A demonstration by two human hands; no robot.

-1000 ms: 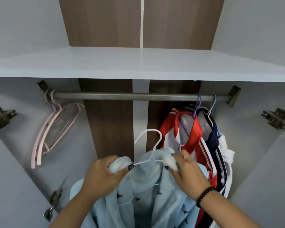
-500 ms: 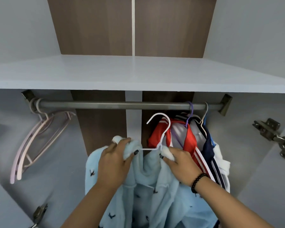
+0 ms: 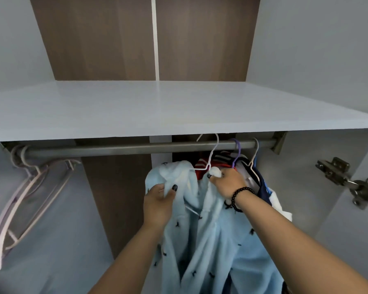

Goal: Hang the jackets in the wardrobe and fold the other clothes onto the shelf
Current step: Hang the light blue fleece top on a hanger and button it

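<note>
Hook tip behind shelf (hidden), jacket cropped

No readable text, label or number shows anywhere

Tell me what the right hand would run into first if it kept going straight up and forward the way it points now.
Most likely the rail. The right hand holds the white hanger with the blue jacket just below it, the hook already at rail height. The shelf edge sits right above. Depth is hard to judge.
</note>
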